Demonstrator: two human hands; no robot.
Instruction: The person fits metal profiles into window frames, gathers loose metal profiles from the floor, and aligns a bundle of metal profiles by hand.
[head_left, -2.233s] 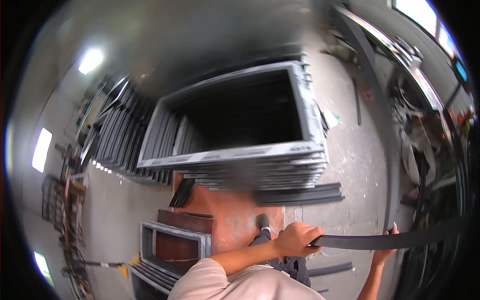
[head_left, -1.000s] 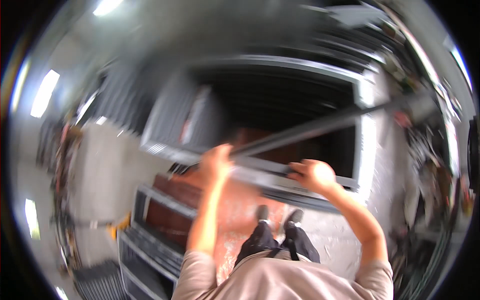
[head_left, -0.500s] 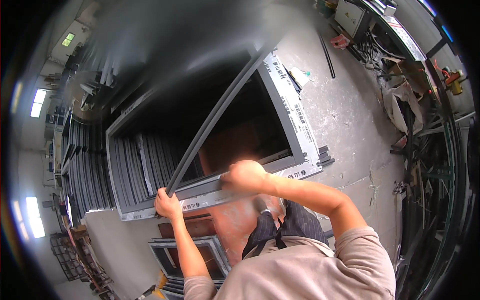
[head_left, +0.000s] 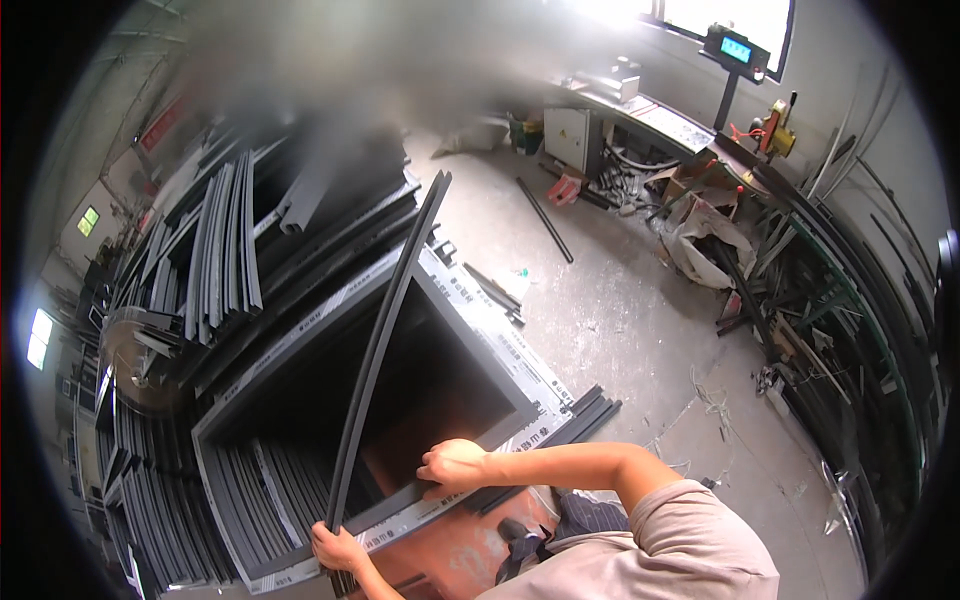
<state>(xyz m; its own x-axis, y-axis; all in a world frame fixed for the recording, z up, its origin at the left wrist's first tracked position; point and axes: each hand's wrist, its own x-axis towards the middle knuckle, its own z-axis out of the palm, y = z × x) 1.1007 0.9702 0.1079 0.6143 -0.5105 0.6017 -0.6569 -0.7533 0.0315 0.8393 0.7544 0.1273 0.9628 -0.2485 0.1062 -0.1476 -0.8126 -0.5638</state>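
A long dark grey metal profile (head_left: 375,365) slants across a large rectangular window frame (head_left: 210,470), its far end raised beyond the frame. Near the frame's close edge, my left hand (head_left: 340,548) is closed round the profile's lower end. My right hand (head_left: 458,467) is curled into a closed grip at the near rail, right of the profile. Whatever its fingers hold, if anything, is hidden. The frame is dark grey with printed white film along its sides. Through its opening show a reddish surface and a row of grey profiles.
Bundles of grey profiles (head_left: 225,250) lie stacked at the far left, with more stacked below. Loose dark profiles (head_left: 580,415) stick out past the frame's right corner. A dark bar (head_left: 545,220) lies on the floor. A cluttered bench and a screen on a post (head_left: 735,50) stand far right.
My view has swung toward the far right, bringing the screen and bench into sight. My right hand, blurred before, is now sharp at the near rail. The left hand still grips the profile.
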